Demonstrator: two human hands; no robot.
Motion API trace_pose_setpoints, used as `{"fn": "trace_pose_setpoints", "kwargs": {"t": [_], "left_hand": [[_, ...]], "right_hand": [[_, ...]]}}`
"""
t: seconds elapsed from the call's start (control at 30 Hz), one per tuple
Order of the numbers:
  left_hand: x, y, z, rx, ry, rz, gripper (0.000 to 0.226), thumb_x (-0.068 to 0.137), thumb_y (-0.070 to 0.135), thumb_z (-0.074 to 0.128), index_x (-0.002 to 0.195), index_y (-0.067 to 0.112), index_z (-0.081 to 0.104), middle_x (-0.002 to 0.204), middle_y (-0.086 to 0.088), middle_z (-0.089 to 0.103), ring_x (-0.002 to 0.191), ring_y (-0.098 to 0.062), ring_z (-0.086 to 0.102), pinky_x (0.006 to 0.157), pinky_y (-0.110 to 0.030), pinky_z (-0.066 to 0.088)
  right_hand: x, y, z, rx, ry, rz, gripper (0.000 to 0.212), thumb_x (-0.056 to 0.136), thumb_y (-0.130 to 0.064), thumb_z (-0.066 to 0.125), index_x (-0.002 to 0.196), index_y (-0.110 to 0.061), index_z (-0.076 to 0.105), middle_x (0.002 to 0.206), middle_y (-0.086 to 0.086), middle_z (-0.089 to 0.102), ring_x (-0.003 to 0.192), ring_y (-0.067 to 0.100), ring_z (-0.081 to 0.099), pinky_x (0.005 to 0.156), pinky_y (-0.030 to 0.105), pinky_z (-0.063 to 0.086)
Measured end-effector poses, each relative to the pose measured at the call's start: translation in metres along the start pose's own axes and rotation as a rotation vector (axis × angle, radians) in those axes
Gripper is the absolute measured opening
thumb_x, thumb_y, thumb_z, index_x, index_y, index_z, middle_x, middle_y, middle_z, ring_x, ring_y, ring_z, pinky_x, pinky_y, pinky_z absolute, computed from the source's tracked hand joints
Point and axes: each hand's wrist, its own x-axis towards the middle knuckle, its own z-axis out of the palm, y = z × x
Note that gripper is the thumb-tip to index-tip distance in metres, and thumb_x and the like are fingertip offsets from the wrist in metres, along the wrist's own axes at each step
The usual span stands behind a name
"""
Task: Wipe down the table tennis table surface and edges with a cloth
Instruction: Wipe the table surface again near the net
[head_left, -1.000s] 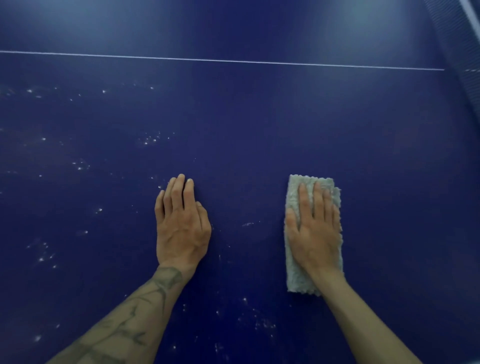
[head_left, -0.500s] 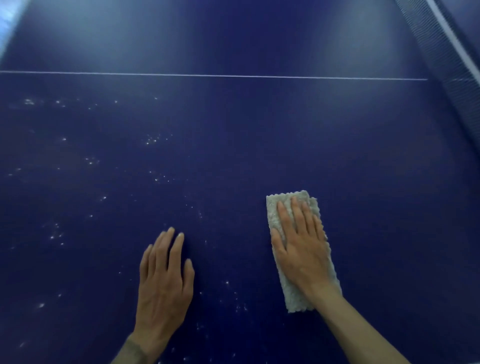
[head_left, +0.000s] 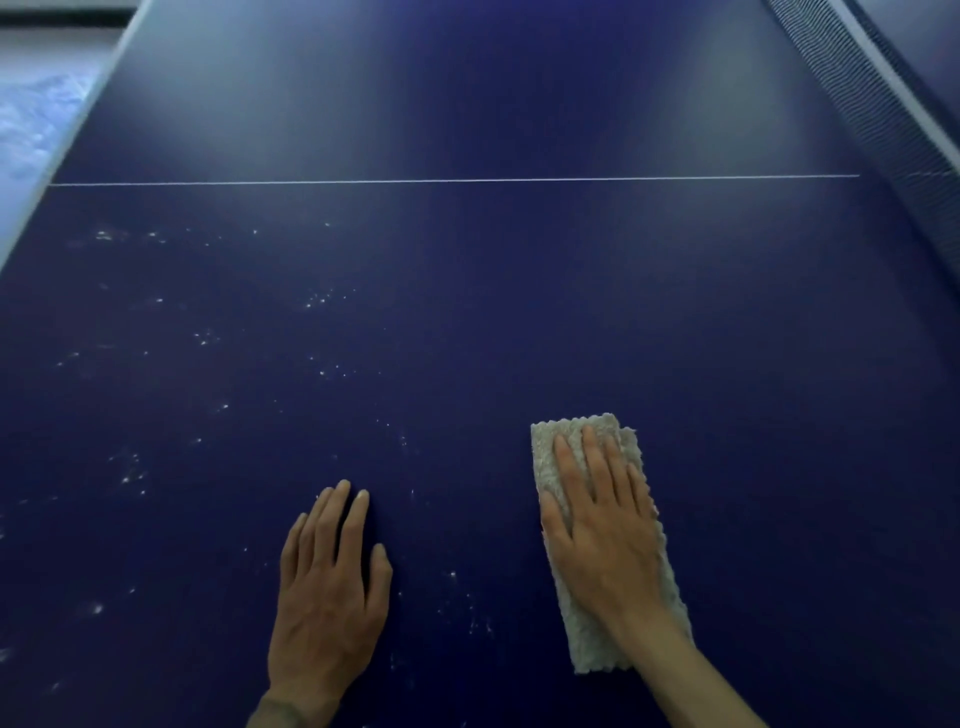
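Observation:
The dark blue table tennis table (head_left: 519, 312) fills the view, with a thin white centre line (head_left: 452, 181) running across it. A folded pale grey cloth (head_left: 550, 441) lies flat on the surface at lower right. My right hand (head_left: 608, 530) presses down on it with straight fingers. My left hand (head_left: 327, 592) rests flat on the bare table to the left of the cloth, fingers straight and holding nothing. White dust specks (head_left: 327, 299) are scattered over the left half of the surface.
The net (head_left: 872, 104) with its white top band runs diagonally along the upper right. The table's pale left edge (head_left: 67, 140) shows at upper left, with the floor (head_left: 31, 119) beyond it.
Both hands sit lower in the view than a second ago, and the cloth has come nearer with my right hand. The camera now shows more of the far table and its left edge.

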Motion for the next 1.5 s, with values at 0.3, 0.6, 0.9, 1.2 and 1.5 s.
{"fn": "trace_pose_setpoints", "kwargs": {"t": [0.3, 0.6, 0.9, 1.2, 1.5], "left_hand": [[-0.001, -0.001, 0.000, 0.007, -0.007, -0.002, 0.061, 0.104, 0.037, 0.033, 0.157, 0.009, 0.042, 0.166, -0.008, 0.033, 0.158, -0.025, 0.027, 0.129, -0.050, 0.021], [-0.002, 0.000, 0.001, 0.003, 0.003, 0.001, 0.059, 0.104, 0.036, 0.032, 0.155, 0.009, 0.044, 0.165, -0.010, 0.035, 0.157, -0.026, 0.029, 0.130, -0.047, 0.017], [-0.002, -0.002, 0.003, 0.007, 0.004, 0.004, 0.058, 0.105, 0.034, 0.032, 0.156, 0.008, 0.041, 0.165, -0.011, 0.034, 0.157, -0.028, 0.029, 0.129, -0.053, 0.024], [-0.002, 0.001, 0.002, -0.020, 0.016, 0.005, 0.057, 0.104, 0.031, 0.035, 0.155, 0.008, 0.042, 0.165, -0.011, 0.034, 0.157, -0.028, 0.028, 0.129, -0.052, 0.022], [-0.002, 0.004, -0.002, -0.030, 0.004, -0.001, 0.058, 0.103, 0.031, 0.036, 0.155, 0.006, 0.042, 0.165, -0.011, 0.033, 0.156, -0.029, 0.028, 0.130, -0.053, 0.020]], "right_hand": [[-0.027, -0.061, 0.021, 0.029, -0.004, -0.257, 0.068, 0.110, -0.052, 0.036, 0.172, -0.032, 0.013, 0.180, -0.003, 0.002, 0.166, 0.018, 0.000, 0.131, 0.046, 0.008], [-0.064, -0.020, 0.010, 0.020, 0.005, 0.192, 0.068, 0.111, -0.052, 0.018, 0.172, -0.028, 0.004, 0.179, -0.001, -0.013, 0.166, 0.018, -0.010, 0.133, 0.047, 0.002], [-0.046, -0.055, 0.018, 0.030, -0.031, -0.216, 0.069, 0.112, -0.049, 0.032, 0.172, -0.031, 0.005, 0.180, -0.004, -0.005, 0.166, 0.017, -0.005, 0.132, 0.046, 0.007], [-0.096, -0.042, 0.020, 0.016, -0.004, 0.001, 0.064, 0.113, -0.046, 0.019, 0.172, -0.024, 0.007, 0.180, 0.005, -0.003, 0.167, 0.024, 0.000, 0.132, 0.048, 0.007], [-0.079, 0.046, -0.001, 0.027, -0.014, 0.067, 0.067, 0.111, -0.055, 0.012, 0.171, -0.032, -0.004, 0.179, -0.003, -0.012, 0.166, 0.016, -0.009, 0.133, 0.050, 0.010]]}}
